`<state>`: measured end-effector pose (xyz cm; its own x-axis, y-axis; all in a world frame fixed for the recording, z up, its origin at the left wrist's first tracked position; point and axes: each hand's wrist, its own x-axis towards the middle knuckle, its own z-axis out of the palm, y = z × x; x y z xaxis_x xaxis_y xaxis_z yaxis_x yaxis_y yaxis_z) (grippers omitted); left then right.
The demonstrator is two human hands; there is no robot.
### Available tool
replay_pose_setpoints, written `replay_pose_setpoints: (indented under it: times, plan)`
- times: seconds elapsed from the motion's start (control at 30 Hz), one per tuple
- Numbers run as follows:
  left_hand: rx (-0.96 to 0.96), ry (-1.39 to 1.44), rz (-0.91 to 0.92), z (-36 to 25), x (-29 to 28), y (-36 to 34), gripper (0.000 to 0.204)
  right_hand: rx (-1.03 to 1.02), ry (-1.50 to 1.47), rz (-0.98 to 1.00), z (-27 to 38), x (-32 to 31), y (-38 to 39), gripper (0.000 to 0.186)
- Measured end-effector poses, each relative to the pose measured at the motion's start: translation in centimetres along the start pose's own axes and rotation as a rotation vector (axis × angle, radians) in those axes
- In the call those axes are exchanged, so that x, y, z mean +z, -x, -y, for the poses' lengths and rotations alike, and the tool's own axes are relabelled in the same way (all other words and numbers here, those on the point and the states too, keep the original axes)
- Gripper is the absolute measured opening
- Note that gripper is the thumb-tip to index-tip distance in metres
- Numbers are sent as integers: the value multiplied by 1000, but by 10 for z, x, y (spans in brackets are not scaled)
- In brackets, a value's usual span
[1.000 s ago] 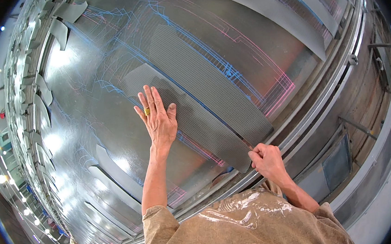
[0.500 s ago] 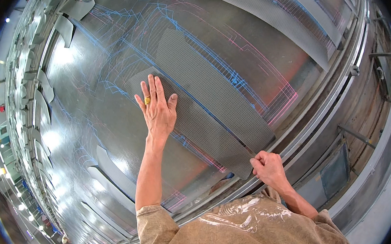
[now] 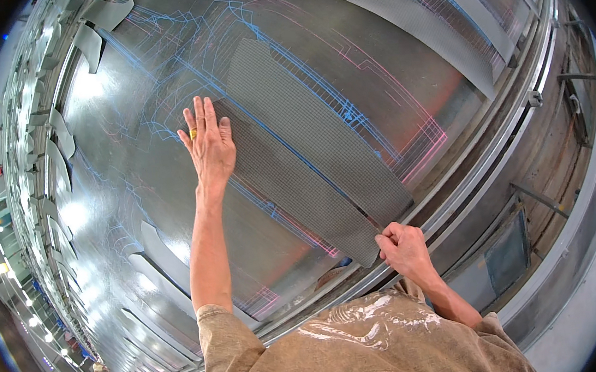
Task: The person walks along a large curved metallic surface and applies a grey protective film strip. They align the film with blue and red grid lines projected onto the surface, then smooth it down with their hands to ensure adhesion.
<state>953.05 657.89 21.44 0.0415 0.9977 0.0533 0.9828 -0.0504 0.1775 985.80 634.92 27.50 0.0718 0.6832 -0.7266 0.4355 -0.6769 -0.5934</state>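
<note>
A long gray sheet [image 3: 294, 186] with tiny squares lies flat on the shiny metal table [image 3: 164, 198], a bit left of the middle. The left hand [image 3: 209, 147] rests at its far end, palm down, fingers straight and spread a little. A flat palm like that seems good for pressing the sheet down. The right hand [image 3: 404, 247] is at the near corner, with its fingers curled closed. I can't tell if they pinch the edge. One hand at each end may help stop it sliding.

Just to the right lies a second gray sheet [image 3: 314, 128], with a thin gap between. The two run side by side, perhaps lined up on purpose. Blue lines [image 3: 348, 114] and pink lines [image 3: 422, 147] cover the metal around them, maybe to show where pieces go. Farther right is a curved gray piece [image 3: 414, 20].
</note>
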Motion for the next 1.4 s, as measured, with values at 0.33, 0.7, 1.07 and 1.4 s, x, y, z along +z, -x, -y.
replay_pose_setpoints:
  times: [0.33, 0.7, 1.07, 1.4]
  plan:
    - [85, -50, -28, -2, -11, -10, 44, -76, 115, -37, -6, 3, -4, 22]
    - [-221, 848, -384, -29, -85, 41, 41, 3, 2, -11, -2, 7, 1, 25]
    - [643, 1559, -847, -218, -286, 190, 49, -151, 80, 9, -6, 2, -5, 26]
    - [538, 2403, -616, -261, -344, 262, 38, -233, -12, 45, -4, 5, 1, 21]
